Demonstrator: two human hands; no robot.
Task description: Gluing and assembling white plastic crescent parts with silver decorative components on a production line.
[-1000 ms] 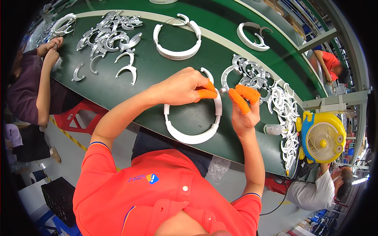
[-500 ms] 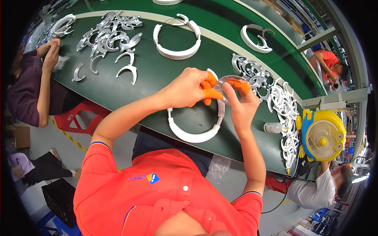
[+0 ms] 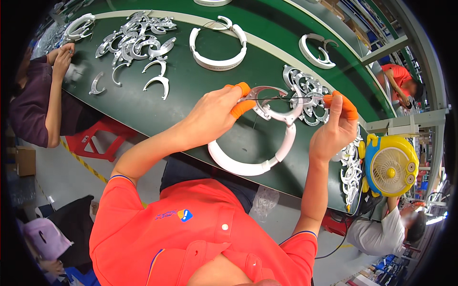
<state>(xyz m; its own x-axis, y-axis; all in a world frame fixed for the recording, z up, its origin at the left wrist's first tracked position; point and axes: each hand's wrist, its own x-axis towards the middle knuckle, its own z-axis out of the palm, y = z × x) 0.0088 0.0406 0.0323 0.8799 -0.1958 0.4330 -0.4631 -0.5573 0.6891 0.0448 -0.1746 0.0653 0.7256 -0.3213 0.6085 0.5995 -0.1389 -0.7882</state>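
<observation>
Headband, silver brackets — fan beside

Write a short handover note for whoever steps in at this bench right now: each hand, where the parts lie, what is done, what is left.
Left hand: pinches the silver bracket with orange-capped fingers.
Right hand: raised, pulling a thin dark wire across the bracket.
White headband: on the green table, below the hands.
Done: bracket picked up.
Left: wire not yet seated; more brackets piled behind.

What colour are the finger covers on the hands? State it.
Orange, on both the left hand and right hand; head view.
</observation>
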